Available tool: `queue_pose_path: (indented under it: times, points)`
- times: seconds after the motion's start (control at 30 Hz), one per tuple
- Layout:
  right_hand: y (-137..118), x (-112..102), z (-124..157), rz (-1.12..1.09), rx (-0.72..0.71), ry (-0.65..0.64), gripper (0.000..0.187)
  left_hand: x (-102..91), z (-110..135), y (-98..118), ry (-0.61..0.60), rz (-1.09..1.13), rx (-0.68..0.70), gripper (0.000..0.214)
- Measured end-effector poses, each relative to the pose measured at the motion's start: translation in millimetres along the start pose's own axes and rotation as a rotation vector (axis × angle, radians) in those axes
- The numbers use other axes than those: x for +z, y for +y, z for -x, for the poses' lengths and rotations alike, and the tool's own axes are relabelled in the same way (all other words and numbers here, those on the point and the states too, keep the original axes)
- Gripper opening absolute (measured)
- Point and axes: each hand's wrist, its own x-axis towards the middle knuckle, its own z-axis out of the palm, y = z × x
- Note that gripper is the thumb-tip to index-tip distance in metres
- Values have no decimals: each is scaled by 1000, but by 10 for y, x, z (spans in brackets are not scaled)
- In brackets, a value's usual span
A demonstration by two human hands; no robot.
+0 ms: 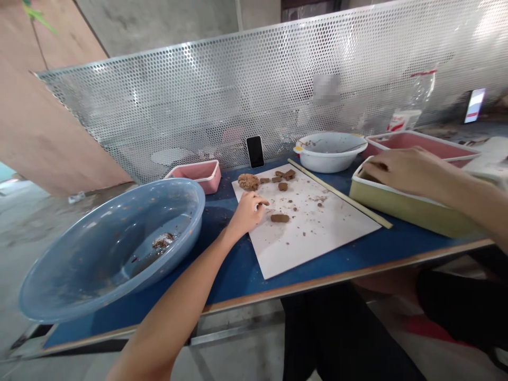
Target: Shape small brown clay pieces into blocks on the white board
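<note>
My left hand (pixel 250 210) rests at the left edge of a white board (pixel 317 233), fingers loosely bent, with a gap between them and nothing visible inside. To its right lies a short brown clay-like roll (pixel 280 218). Behind it sit a rough brown lump (pixel 248 182) and several small brown pieces (pixel 283 187); crumbs dot the board. My right hand (pixel 400 169) reaches over the rim of a green box (pixel 413 211), fingers bent down and drawn together. Its fingertips and anything in them are hidden.
A large blue basin (pixel 119 211) with brown residue stands left. Behind are a pink tray (pixel 202 177), a phone (pixel 255 152), a white basin (pixel 331 153) and a pink box (pixel 420 143). A pale strip (pixel 341 194) lies along the board. A perforated metal screen (pixel 222 95) closes the back.
</note>
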Motion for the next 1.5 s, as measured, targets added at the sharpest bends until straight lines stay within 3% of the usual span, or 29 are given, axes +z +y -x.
queue_pose_path:
  times: [0.1,0.2,0.33,0.53,0.73,0.87,1.0,1.17,1.3,1.5]
  points:
    - [-619,5,157,-234,-434,-103,52,4,4,4,4,-8,-2,34]
    - [-1172,180,295,-327,-737,-125,51,4,6,16,5,-22,-8,35]
    - [-1604,520,317,-253,-887,-26,53,6,14,36,5,-35,-10,35]
    - [-1697,758,240,-219,-889,22,50,1,32,72,2,-47,4,34]
    - [-1695,773,259,-263,-876,-23,53,13,43,98,-4,-51,3,33]
    - [-1707,789,262,-252,-840,17,49,15,51,112,-7,-66,11,33]
    - [-1689,784,275,-242,-906,34,48,9,58,122,-5,-73,18,32]
    - [-1672,775,280,-240,-850,85,42,16,60,124,-7,-69,28,34]
    - [-1690,760,293,-228,-909,64,48,18,64,134,12,-82,25,34]
    - [-1742,761,317,-269,-832,92,42,10,62,125,24,-83,14,34]
